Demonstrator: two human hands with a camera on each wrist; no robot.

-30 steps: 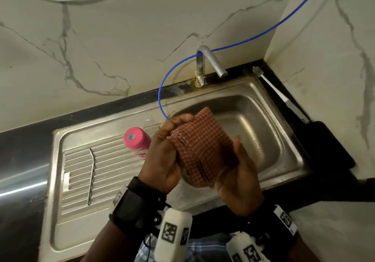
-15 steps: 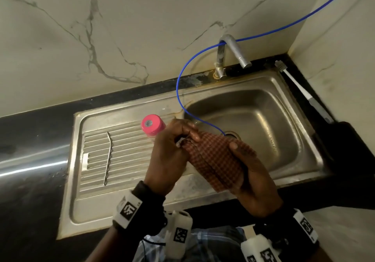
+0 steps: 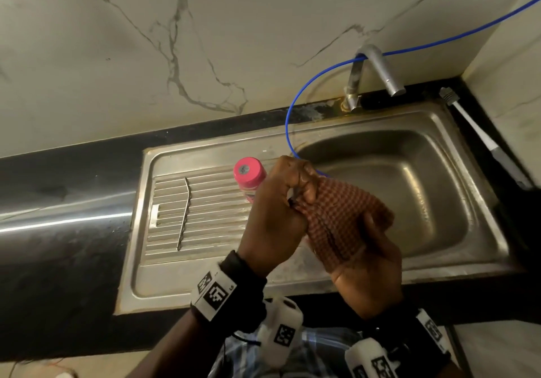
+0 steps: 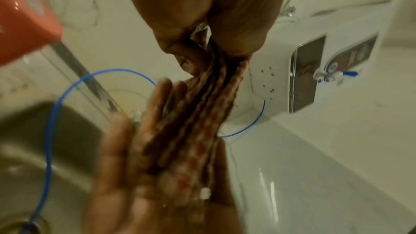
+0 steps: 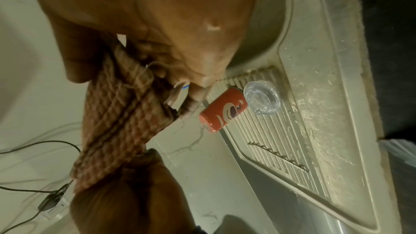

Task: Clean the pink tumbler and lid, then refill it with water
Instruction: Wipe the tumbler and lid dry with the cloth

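Observation:
The pink tumbler (image 3: pixel 249 177) stands upside down on the ribbed drainboard (image 3: pixel 205 216), just left of my left hand (image 3: pixel 295 193). The right wrist view shows its bear print (image 5: pixel 223 111) and the clear lid (image 5: pixel 262 97) lying beside it. Both hands hold a folded red-brown checkered cloth (image 3: pixel 339 219) above the sink's front part. My left hand pinches the cloth's upper end. My right hand (image 3: pixel 369 231) grips the lower end, thumb on top. In the head view the lid is hidden behind my left hand.
A bent metal straw (image 3: pixel 183 213) lies on the drainboard's left side. The tap (image 3: pixel 380 70) and a thin blue tube (image 3: pixel 288 125) hang over the steel sink (image 3: pixel 366 120). A long brush (image 3: pixel 474 125) lies along the right wall. Dark counter surrounds the sink.
The cloth has come down from an upright bundle between my palms and now stretches between the two hands. My left fingers have closed on its end. The tumbler has not moved.

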